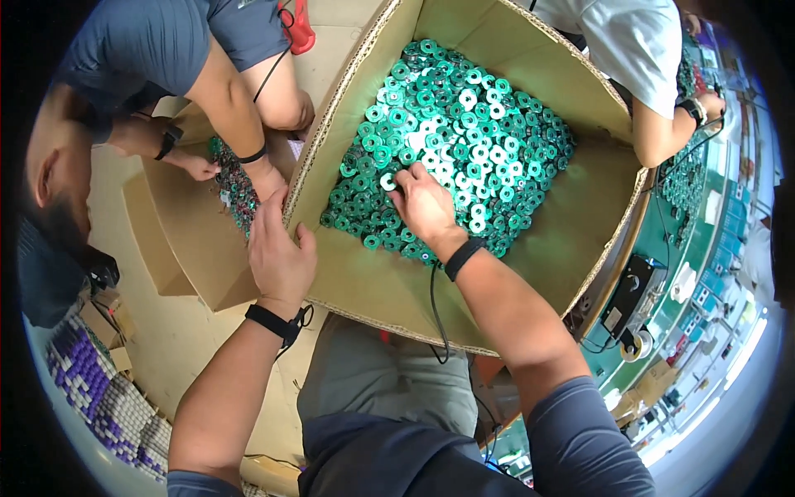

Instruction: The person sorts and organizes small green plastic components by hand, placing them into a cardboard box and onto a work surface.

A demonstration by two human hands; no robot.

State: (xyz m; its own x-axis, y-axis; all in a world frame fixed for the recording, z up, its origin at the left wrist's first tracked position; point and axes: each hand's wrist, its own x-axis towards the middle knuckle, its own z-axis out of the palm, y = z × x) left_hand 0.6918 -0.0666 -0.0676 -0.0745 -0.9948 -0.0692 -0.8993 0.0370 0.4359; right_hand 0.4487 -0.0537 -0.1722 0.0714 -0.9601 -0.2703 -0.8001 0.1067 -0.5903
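Observation:
A large cardboard box stands open in front of me, with a heap of small green ring-shaped pieces inside, probably circuit boards. My right hand reaches into the box, its fingers bent and pinched at one light ring piece on top of the heap. Against the box's left wall lies my left hand, fingers stretched out over the rim and holding nothing. Each of my wrists wears a black strap; a cord hangs from the right one.
At left, a co-worker handles small parts in another cardboard box. Another person in a white shirt works at the right-hand green bench, where a black device stands. Purple and white pieces are stacked at lower left.

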